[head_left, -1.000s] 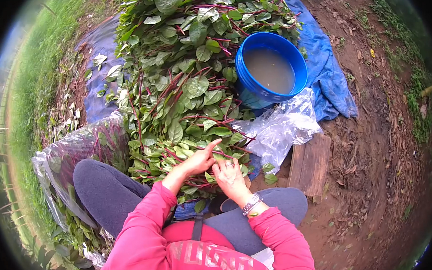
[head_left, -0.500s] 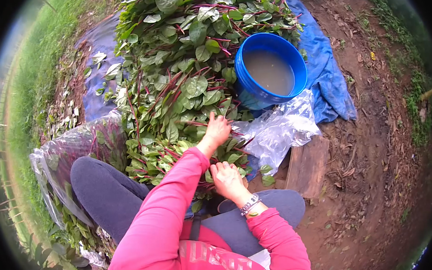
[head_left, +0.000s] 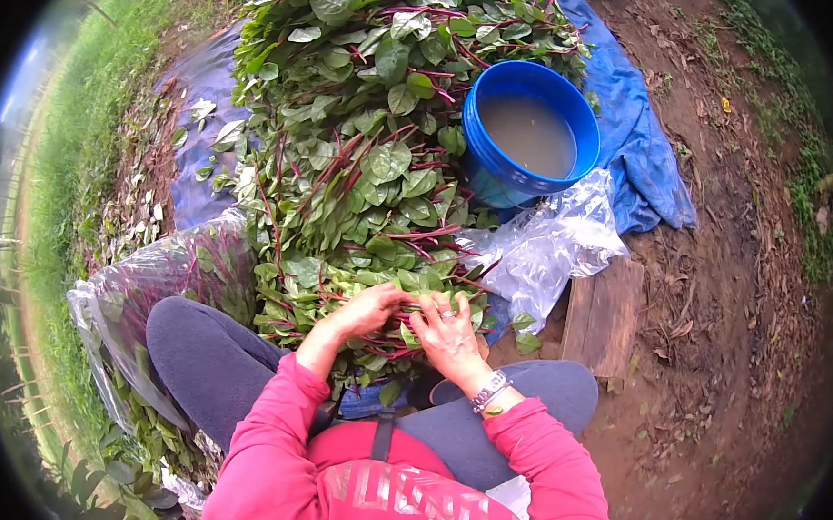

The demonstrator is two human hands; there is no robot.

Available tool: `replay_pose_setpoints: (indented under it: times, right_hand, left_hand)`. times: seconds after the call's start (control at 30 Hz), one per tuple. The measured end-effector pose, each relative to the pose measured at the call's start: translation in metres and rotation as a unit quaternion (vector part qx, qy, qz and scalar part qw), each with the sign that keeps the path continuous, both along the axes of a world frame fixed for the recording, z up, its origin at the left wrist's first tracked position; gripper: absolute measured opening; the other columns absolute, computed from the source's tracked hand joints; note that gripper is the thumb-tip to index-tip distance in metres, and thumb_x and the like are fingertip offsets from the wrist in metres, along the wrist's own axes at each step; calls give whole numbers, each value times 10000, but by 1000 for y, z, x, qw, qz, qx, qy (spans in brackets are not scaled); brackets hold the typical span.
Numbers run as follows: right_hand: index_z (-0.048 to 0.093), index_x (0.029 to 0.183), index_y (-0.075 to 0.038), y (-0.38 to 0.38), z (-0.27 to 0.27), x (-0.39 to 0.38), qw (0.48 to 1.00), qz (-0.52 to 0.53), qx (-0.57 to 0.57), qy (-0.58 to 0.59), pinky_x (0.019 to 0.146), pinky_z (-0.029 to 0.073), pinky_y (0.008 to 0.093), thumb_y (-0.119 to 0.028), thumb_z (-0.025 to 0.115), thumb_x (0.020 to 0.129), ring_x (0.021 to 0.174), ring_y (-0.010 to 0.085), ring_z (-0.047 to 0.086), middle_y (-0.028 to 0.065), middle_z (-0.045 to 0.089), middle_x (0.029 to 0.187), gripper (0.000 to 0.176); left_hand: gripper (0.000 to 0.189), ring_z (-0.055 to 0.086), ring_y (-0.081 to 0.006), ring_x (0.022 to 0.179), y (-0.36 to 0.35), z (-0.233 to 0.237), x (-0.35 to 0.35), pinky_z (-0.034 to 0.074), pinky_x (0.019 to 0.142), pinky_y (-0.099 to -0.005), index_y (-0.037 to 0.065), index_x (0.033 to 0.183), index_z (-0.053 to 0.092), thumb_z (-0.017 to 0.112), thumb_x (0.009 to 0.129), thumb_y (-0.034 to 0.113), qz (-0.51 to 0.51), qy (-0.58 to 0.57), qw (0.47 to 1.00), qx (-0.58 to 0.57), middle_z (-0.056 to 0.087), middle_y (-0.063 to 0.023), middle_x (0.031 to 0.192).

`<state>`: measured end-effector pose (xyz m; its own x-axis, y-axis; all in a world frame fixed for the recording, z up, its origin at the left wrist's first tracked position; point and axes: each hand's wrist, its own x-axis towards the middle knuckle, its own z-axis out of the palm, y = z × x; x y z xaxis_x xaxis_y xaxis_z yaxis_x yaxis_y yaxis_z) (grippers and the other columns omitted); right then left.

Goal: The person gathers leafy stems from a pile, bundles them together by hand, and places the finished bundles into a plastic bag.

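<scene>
A large heap of leafy greens (head_left: pixel 336 193) with dark red stems lies in front of me. At its near edge, my left hand (head_left: pixel 370 310) bends its fingers round some red-stemmed greens. Beside it, my right hand (head_left: pixel 448 339), with a ring and a metal wristwatch, is closed on the same small bunch (head_left: pixel 393 338) of leafy stems. The fingertips of both hands nearly meet and are partly hidden among leaves. Below the hands, the bunch hangs just above my lap.
A blue bucket (head_left: pixel 531 129) of murky water stands at the heap's right on a blue tarp (head_left: pixel 633 142). Clear plastic (head_left: pixel 563 241) and a wooden block (head_left: pixel 603 320) lie nearer me. A clear bag of greens (head_left: pixel 174 275) is left of my knee.
My left hand has come down and left from the heap to the bunch beside my right hand. My right hand stays at the bunch. The whole view has shifted slightly.
</scene>
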<state>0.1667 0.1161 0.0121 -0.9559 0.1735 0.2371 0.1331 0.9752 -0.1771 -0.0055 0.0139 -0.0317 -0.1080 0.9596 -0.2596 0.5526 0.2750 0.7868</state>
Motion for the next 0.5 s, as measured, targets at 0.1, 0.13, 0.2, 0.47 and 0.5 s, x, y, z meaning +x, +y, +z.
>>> replay_pose_setpoints:
  times: [0.1,0.13,0.2,0.47,0.5]
  right_hand:
    - [557,982,-60,1,-5,2,999,-3,-13,-34,909,367,478,-136,560,753,905,266,546,114,547,913,241]
    - [559,984,-62,1,-10,4,994,-15,-33,-104,917,365,474,-131,558,756,895,266,549,114,549,906,238]
    - [533,927,-71,2,-12,2,995,-17,-14,-95,910,391,481,-125,554,786,841,261,564,105,545,834,152]
    - [534,886,-73,3,-13,-2,998,19,-11,-58,800,413,402,-107,570,743,806,232,560,96,541,810,152]
    - [533,883,-73,3,-12,-2,998,19,-13,-58,794,414,395,-118,567,744,806,229,559,96,543,811,150]
  left_hand:
    - [277,582,-300,923,11,6,-19,461,812,-386,116,1091,625,531,831,122,-96,-40,994,-45,612,-149,943]
    - [268,588,-283,910,24,12,-25,464,810,-385,132,1087,640,533,841,147,-151,-28,985,-75,620,-142,936]
    - [172,594,-265,718,56,1,-28,479,711,-398,64,858,664,533,811,165,-134,22,990,-42,584,-161,712]
    - [154,479,-260,1054,125,-69,-10,390,818,-488,141,876,639,567,792,247,88,418,903,-53,511,-66,1025]
    - [155,488,-262,1054,125,-68,-13,381,837,-498,139,868,644,550,789,234,85,402,911,-44,524,-75,1006]
